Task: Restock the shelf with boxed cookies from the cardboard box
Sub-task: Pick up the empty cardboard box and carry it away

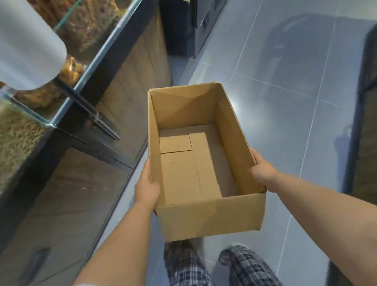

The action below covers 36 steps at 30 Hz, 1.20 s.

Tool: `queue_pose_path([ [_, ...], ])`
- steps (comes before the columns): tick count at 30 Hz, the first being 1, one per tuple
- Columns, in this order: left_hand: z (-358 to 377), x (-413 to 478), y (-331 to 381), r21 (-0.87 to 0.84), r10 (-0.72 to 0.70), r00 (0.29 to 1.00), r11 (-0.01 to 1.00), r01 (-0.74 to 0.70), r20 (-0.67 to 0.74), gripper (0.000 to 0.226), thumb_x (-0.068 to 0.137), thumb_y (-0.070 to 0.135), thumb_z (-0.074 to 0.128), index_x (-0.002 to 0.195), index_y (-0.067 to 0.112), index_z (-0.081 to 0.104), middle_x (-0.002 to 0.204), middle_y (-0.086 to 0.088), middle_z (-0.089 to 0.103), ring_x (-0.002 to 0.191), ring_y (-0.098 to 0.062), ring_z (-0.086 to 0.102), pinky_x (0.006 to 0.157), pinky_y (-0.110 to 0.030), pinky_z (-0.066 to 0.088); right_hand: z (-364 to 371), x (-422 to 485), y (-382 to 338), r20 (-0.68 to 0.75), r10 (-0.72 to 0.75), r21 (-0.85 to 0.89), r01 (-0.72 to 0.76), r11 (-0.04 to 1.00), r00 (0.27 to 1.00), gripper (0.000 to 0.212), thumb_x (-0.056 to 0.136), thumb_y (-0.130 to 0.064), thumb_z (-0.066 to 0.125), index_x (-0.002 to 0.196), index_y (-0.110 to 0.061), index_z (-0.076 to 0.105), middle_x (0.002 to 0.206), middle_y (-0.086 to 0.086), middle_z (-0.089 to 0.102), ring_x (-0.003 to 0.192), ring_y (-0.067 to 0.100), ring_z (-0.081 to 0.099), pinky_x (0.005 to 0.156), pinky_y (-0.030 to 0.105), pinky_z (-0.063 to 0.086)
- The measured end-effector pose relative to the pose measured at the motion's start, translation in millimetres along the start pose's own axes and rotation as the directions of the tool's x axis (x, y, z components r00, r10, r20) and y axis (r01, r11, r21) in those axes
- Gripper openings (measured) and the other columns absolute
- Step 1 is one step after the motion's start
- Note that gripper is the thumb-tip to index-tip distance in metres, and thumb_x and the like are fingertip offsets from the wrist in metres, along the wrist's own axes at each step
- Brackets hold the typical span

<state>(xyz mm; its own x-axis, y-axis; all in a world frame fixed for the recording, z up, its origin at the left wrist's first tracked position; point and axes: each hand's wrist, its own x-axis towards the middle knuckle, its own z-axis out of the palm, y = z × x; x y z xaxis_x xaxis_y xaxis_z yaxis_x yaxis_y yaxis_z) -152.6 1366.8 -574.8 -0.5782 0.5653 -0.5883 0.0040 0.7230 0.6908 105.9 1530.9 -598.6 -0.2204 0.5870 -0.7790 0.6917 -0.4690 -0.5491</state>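
Fingers of the left hand and right hand grip the cardboard box by opposite walls, fingertips hidden.

A single wide-angle camera, worn on the person's head, looks steeply down and forward. The cardboard box sits close at frame centre, tiled floor beneath, a glass display case along the left edge.
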Motion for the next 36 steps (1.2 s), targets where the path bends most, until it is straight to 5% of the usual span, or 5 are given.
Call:
queue_pose_path([
  [6,28.9,-64.9,20.3,-0.106,0.010,0.998,0.994,-0.017,-0.069,0.059,0.093,0.035,0.054,0.144,0.046,0.027,0.127,0.013,0.047,0.107,-0.013,0.047,0.086,-0.028,0.040,-57.3,-28.0,6.5,0.064,-0.153,-0.089,0.158,0.983,0.986,0.079,0.084,0.007,0.034,0.142,-0.045,0.028,0.130,0.001,0.052,0.113,0.031,0.054,0.090,0.053,0.053],
  [12,45.5,-133.3,21.0,-0.117,0.007,0.988,0.993,-0.026,-0.157,0.060,0.093,0.025,0.051,0.143,0.047,0.027,0.135,0.007,0.052,0.105,-0.013,0.054,0.072,-0.025,0.045,-96.2,-86.0,-9.4,0.123,-0.219,-0.188,0.240,0.953,0.968,0.073,0.075,0.000,0.034,0.133,-0.046,0.036,0.124,0.001,0.055,0.113,0.033,0.053,0.094,0.053,0.049],
  [22,54.3,-256.1,-32.0,-0.305,-0.164,0.921,0.951,0.052,-0.354,0.063,0.091,0.027,0.058,0.144,0.042,0.028,0.138,-0.001,0.049,0.117,-0.027,0.052,0.093,-0.043,0.049,-68.8,-169.5,-10.1,0.292,-0.244,-0.345,0.340,0.875,0.925,0.072,0.086,0.004,0.024,0.143,-0.040,0.031,0.128,0.005,0.053,0.111,0.035,0.054,0.085,0.045,0.054],
  [31,63.9,-413.3,-167.8,-0.560,-0.382,0.757,0.828,0.025,-0.531,0.053,0.092,0.012,0.056,0.138,0.033,0.040,0.120,0.004,0.056,0.109,-0.021,0.055,0.096,-0.039,0.046,54.6,-241.7,43.9,0.570,-0.212,-0.560,0.564,0.606,0.794,0.064,0.093,0.002,0.023,0.146,-0.035,0.027,0.135,0.006,0.049,0.119,0.034,0.049,0.101,0.050,0.045],
  [36,90.8,-524.1,-245.1,-0.692,-0.543,0.589,0.721,-0.038,-0.598,0.045,0.096,0.015,0.053,0.134,0.035,0.040,0.124,0.007,0.053,0.118,-0.018,0.051,0.103,-0.034,0.039,133.0,-307.0,96.9,0.734,-0.082,-0.575,0.681,0.453,0.674,0.070,0.089,0.004,0.028,0.145,-0.038,0.027,0.131,0.004,0.049,0.113,0.033,0.050,0.093,0.048,0.049],
])
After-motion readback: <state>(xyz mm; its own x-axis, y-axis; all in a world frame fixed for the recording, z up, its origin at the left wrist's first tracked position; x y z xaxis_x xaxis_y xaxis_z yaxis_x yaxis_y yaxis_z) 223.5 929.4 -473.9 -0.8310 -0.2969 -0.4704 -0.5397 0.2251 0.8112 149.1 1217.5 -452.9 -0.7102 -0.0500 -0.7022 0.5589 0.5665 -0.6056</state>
